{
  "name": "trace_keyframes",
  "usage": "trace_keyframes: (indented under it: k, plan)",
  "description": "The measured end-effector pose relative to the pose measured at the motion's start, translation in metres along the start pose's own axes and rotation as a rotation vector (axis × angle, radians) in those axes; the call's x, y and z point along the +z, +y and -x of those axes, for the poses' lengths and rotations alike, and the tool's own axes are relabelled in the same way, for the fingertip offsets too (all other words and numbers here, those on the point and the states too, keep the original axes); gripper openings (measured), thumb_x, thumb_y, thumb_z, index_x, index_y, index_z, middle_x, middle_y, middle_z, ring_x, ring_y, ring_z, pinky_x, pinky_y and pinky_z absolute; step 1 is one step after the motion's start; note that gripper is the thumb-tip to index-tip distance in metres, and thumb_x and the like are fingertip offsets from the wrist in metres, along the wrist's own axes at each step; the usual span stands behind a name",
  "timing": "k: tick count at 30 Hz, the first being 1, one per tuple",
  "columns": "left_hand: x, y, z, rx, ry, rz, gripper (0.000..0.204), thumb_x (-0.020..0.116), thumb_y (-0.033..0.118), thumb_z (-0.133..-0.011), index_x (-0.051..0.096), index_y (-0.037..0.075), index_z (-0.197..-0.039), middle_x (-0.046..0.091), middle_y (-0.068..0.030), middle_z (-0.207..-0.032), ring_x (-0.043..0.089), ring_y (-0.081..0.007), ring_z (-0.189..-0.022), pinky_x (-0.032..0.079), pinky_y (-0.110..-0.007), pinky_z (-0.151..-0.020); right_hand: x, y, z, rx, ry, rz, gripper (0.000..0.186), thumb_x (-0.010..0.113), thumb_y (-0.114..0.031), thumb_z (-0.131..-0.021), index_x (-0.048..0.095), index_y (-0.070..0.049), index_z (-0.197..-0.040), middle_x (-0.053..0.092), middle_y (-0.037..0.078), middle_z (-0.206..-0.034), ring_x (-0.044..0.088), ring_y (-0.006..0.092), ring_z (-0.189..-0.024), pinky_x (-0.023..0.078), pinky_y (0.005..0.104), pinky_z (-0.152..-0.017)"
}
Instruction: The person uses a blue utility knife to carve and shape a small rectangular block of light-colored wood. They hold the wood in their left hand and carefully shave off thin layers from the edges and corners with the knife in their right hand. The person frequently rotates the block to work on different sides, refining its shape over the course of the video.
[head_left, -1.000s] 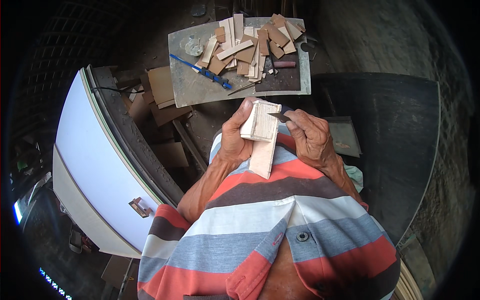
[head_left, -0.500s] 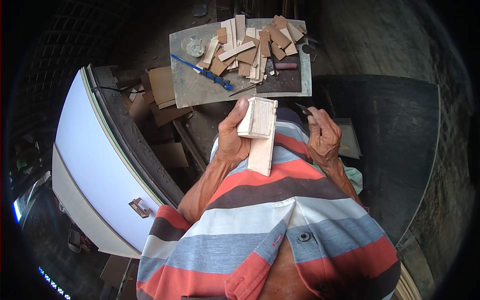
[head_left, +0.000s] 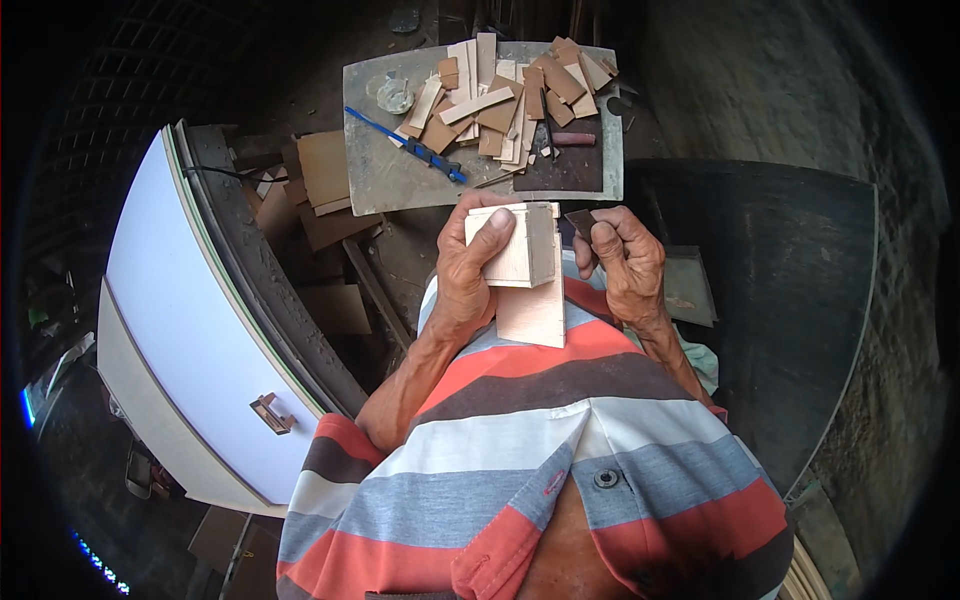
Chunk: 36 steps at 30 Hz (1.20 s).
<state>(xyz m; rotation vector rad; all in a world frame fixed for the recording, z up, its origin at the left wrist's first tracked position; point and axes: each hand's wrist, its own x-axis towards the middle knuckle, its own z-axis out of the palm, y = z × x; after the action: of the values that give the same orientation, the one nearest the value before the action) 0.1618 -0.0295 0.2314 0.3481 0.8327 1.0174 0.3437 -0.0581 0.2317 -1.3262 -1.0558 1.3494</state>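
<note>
My left hand grips a small pale wooden box-like piece, its thumb pressed on the near face. A flat pale board extends from under the box toward my striped shirt. Just to the right, apart from the box, my right hand pinches a small dark brown flat piece between thumb and fingers. Its material cannot be made out for certain; it resembles a scrap of sandpaper. The fingers behind the wooden box are partly hidden.
Ahead stands a low grey table bearing a heap of thin wood strips, a blue clamp-like tool and a reddish-handled tool. A white panel leans at left; a large dark board lies at right.
The wooden piece has turned in my left hand, and the thumb now lies across its face. My right hand has moved left, closer to the box, with the dark piece.
</note>
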Motion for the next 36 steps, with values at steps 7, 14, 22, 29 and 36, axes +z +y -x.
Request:
trace_keyframes:
  k: [7, 14, 22, 29, 36]
  plan:
    - [-0.001, -0.001, 0.001, -0.001, -0.061, -0.062, 0.029, 0.057, 0.027, -0.093, 0.053, 0.003, -0.11, 0.064, -0.0099, -0.095, 0.063, -0.0133, -0.081, 0.053, -0.027, -0.072, 0.0, 0.001, -0.006, 0.037, -0.089, 0.1, 0.021, 0.056, -0.02, -0.097, 0.063, -0.001, -0.094, 0.056, 0.001, -0.067, 0.049, 0.0061, -0.06, 0.041, 0.022, -0.053]
    - [-0.002, -0.009, 0.002, -0.091, -0.073, 0.038, 0.023, 0.058, 0.022, -0.093, 0.054, 0.004, -0.108, 0.064, -0.0086, -0.091, 0.064, -0.0119, -0.078, 0.054, -0.027, -0.069, -0.027, 0.008, -0.01, 0.062, -0.247, -0.17, 0.022, 0.056, -0.02, -0.097, 0.062, 0.001, -0.104, 0.056, 0.001, -0.076, 0.046, 0.0054, -0.064, 0.037, 0.0205, -0.055]
    - [-0.008, -0.012, 0.0, -0.141, -0.067, 0.109, 0.031, 0.05, 0.032, -0.095, 0.053, 0.005, -0.109, 0.063, -0.0104, -0.097, 0.064, -0.0182, -0.083, 0.056, -0.033, -0.073, -0.012, 0.0, 0.009, -0.223, -0.061, 0.306, 0.016, 0.055, -0.007, -0.095, 0.061, 0.002, -0.107, 0.06, 0.007, -0.076, 0.055, 0.0128, -0.061, 0.046, 0.0277, -0.056]
    - [-0.004, -0.011, -0.003, -0.234, 0.007, 0.383, 0.03, 0.051, 0.031, -0.096, 0.059, 0.004, -0.108, 0.067, -0.0105, -0.095, 0.067, -0.0199, -0.083, 0.057, -0.036, -0.074, -0.006, -0.007, 0.0, -0.349, -0.013, 0.548, 0.021, 0.057, -0.015, -0.094, 0.062, 0.004, -0.1, 0.053, 0.013, -0.072, 0.054, 0.0267, -0.058, 0.043, 0.0334, -0.054]
    - [-0.004, -0.01, -0.002, -0.228, 0.013, 0.363, 0.03, 0.052, 0.031, -0.096, 0.059, 0.004, -0.106, 0.068, -0.0112, -0.093, 0.068, -0.0205, -0.081, 0.058, -0.035, -0.071, -0.01, -0.008, 0.0, -0.235, -0.123, 0.54, 0.026, 0.058, -0.019, -0.094, 0.065, 0.006, -0.099, 0.05, 0.012, -0.07, 0.052, 0.0244, -0.061, 0.041, 0.0331, -0.056]
